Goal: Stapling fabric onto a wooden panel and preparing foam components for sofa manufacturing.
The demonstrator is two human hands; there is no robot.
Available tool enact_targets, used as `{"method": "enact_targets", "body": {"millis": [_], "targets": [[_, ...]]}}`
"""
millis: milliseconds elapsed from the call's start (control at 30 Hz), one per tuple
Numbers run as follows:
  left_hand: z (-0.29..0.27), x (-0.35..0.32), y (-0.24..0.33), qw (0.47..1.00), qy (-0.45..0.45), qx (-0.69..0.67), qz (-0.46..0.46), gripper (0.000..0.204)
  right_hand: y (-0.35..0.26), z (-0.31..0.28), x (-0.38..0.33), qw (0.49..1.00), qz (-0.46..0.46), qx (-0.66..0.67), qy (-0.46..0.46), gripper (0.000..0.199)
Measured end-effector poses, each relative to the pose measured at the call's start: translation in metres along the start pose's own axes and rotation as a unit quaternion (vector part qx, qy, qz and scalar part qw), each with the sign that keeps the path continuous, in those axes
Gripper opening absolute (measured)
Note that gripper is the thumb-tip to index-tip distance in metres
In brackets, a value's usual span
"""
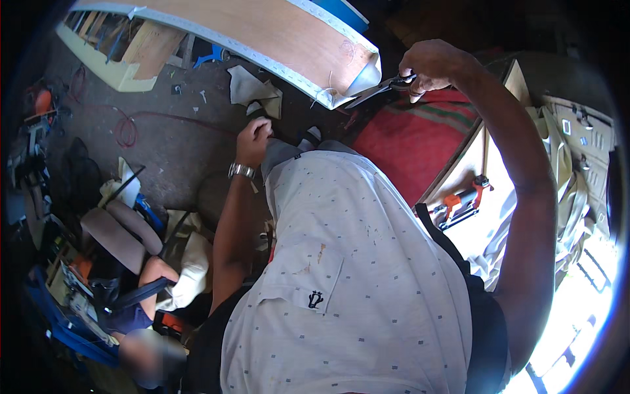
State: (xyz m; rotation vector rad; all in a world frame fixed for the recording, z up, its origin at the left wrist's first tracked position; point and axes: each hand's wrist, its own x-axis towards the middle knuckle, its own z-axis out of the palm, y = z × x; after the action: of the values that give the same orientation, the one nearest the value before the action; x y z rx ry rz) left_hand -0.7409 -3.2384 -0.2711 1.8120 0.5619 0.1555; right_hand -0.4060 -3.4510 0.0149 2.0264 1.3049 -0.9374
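My right hand is closed round the handles of a pair of scissors. The blades point left, close by the near corner of a long wooden furniture frame. White fabric edging runs along that frame and bunches at the corner, with loose threads there. Whether the blades touch the fabric, I cannot tell. Lower and to the left, my left hand is curled closed beside my knee, with a metal watch on the wrist. Nothing shows in its fingers.
Fabric scraps and a red hose lie on the floor. A red cushion-like piece is by my right knee. An orange-and-black tool rests on a board at right. Another person sits at lower left among padded pieces.
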Motion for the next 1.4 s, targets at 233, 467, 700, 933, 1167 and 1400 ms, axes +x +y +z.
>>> {"method": "enact_targets", "body": {"millis": [233, 467, 700, 933, 1167, 1400], "targets": [[-0.018, -0.073, -0.055, 0.976, 0.119, -0.06, -0.174, 0.023, -0.015, -0.032, 0.036, 0.995, -0.043, -0.018, -0.088, 0.045], [-0.015, -0.065, -0.051, 0.961, 0.114, -0.108, -0.23, 0.024, -0.013, -0.03, 0.059, 0.991, -0.099, 0.002, -0.093, 0.039], [-0.012, -0.056, -0.05, 0.956, 0.125, -0.141, -0.223, 0.024, -0.023, -0.034, 0.043, 0.992, -0.088, -0.028, -0.086, 0.038], [-0.01, -0.056, -0.047, 0.953, 0.114, -0.163, -0.23, 0.023, -0.033, -0.026, 0.03, 0.995, -0.056, -0.039, -0.077, 0.036], [-0.004, -0.064, -0.045, 0.957, 0.095, -0.127, -0.244, 0.024, -0.031, -0.014, 0.02, 0.998, -0.051, 0.007, -0.048, 0.035], [0.0, -0.059, -0.033, 0.972, 0.103, -0.093, -0.192, 0.021, -0.036, 0.011, 0.003, 0.995, -0.096, 0.026, 0.03, 0.025]]}}
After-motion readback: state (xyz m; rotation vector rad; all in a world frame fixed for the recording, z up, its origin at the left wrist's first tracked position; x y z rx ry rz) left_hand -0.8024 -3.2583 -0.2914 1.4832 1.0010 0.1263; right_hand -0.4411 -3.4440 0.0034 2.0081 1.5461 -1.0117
